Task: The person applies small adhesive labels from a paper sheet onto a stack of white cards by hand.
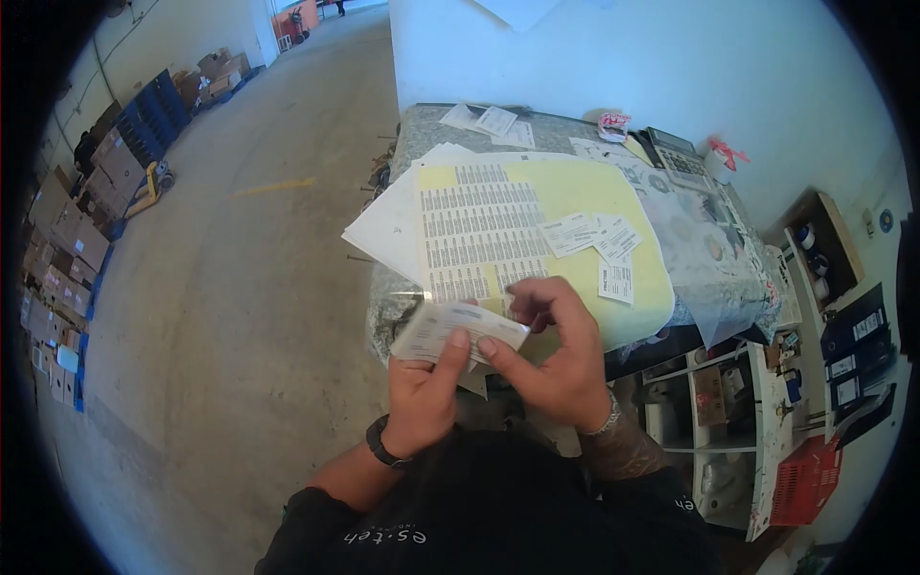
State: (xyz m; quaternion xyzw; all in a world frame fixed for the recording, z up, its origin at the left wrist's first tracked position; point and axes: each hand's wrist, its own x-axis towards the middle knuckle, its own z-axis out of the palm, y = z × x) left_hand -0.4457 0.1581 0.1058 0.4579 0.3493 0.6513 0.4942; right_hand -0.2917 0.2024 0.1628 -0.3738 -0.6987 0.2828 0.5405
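My left hand point(425, 395) is closed on a white printed label point(443, 333), its thumb pressed on the face. My right hand point(556, 359) touches the label's right part with its thumb, the index finger curled above the right edge. Beyond the hands a yellow backing sheet point(599, 187) lies on the table, with rows of small printed labels point(484, 225) on its left half. Several loose white labels point(615, 240) rest on its right half. White sheets point(383, 230) stick out under its left side.
More labels point(496, 121) and a calculator point(678, 158) are at the table's back. At the right are shelves point(757, 431) and a red basket point(803, 482). Boxes point(77, 235) and a yellow pallet jack point(147, 192) stand at the far left.
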